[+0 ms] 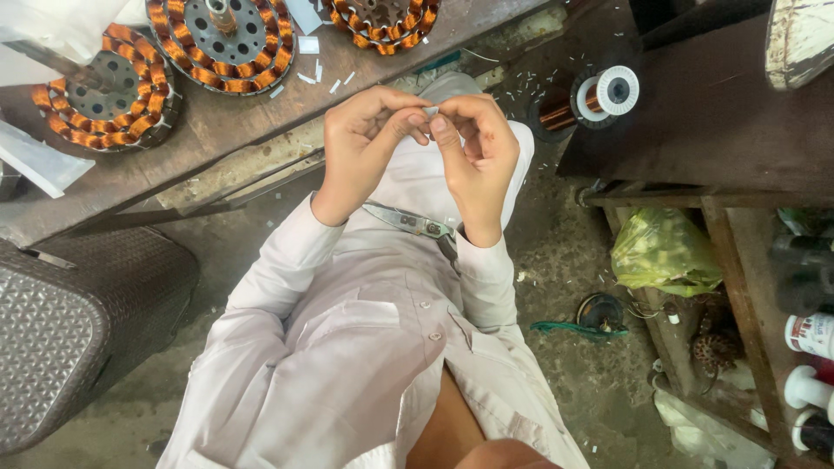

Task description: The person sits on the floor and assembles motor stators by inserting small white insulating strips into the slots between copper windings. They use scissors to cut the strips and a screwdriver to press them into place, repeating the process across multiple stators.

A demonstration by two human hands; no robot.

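Head view: left hand (360, 148) and right hand (473, 156) pinch a small white strip (431, 111) between fingertips; beyond them, copper-wound stators (221, 43) on a worn wooden bench (217, 130), littered concrete floor (565, 252) below

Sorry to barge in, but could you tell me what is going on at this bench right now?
A seated person in a pale shirt brings both hands together over the lap: the left hand and right hand pinch a small white strip between their fingertips. Scissors lie on the lap. On the wooden bench sit round copper-wound stators, with more white strips beside them. A copper wire spool rests on the dark table to the right.
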